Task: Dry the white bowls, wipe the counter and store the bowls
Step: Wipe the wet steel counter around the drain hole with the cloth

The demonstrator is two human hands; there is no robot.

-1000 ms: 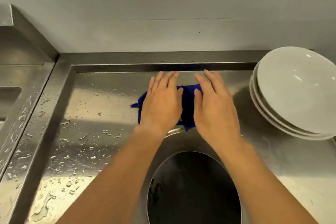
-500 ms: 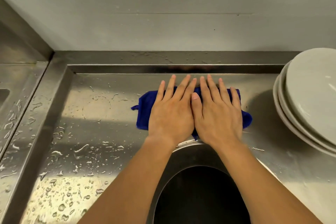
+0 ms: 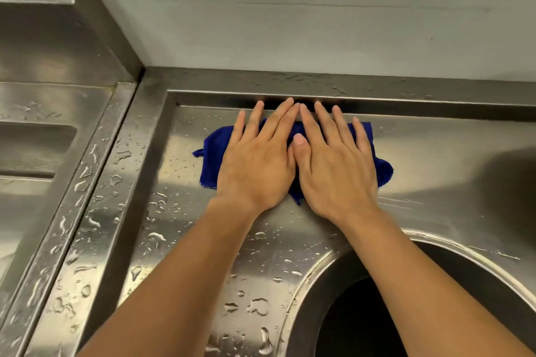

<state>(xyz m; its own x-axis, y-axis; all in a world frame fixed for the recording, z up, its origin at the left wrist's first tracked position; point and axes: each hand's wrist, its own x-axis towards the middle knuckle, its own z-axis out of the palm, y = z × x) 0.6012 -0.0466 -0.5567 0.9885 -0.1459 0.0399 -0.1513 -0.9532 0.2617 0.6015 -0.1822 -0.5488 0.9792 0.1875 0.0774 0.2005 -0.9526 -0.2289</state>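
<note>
— Where's the cloth?
— The blue cloth (image 3: 211,159) lies crosswise on the counter (image 3: 452,171), its long side along the back ledge (image 3: 406,87), under both palms.
— Gripped?
— No. The left hand (image 3: 255,171) and right hand (image 3: 336,177) press flat, fingers straight, pointing at the ledge. The tips may touch it, hard to say.
— Which way next?
— Droplets (image 3: 156,238) lie leftward and nearer, so I'd guess the left hand leads. Bowls aren't in sight.

A raised back lip (image 3: 406,103) across the upper middle closes the far side. A wet ridge (image 3: 87,182) walls the left. Flat counter (image 3: 452,171) lies free at right; a round hole (image 3: 362,327) gapes lower right.
</note>
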